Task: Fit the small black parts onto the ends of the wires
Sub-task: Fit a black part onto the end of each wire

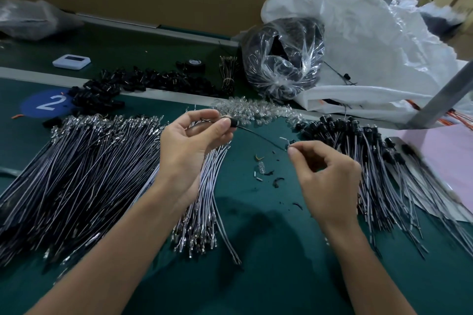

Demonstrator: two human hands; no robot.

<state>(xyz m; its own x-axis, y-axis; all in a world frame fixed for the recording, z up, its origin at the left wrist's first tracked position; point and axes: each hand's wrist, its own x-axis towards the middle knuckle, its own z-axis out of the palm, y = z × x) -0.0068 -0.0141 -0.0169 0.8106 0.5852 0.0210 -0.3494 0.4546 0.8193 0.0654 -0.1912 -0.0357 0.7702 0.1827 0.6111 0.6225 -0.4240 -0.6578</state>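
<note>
Far left: blue floor-mark "2" [50, 103] on the green mat [256, 276]. In front of it lies a wide fan of bare wires [76, 174], metal terminals at the far ends and no caps fitted. Behind the fan is a heap of loose black parts [143, 79].

Left hand [189, 146]: raised above a smaller wire bundle [204, 212]. Thumb and forefinger are closed in a narrow pinch on one black part [233, 123], and the other fingers are curled loosely behind.

A thin dark wire [258, 135] runs from that part down and right, clear of the mat. Below it lie scraps [266, 174] of black and clear bits.

Right hand [330, 179]: thumb and forefinger nip the wire's other end, remaining fingers folded. Whether the wire is fully seated in the part cannot be told.

Right: a stack of capped wires [358, 146]. Behind it is a clear bag [284, 59] of black stock.

Risks, as judged:
- The wire is thin and held only at its ends, so pushing it off-axis would likely kink it rather than seat it.
- The pinch on the part is small, so a slip would drop it among the scraps, where it would be hard to tell from waste.
- The left forearm is close over the bundle and could drag it into the fan.
</note>
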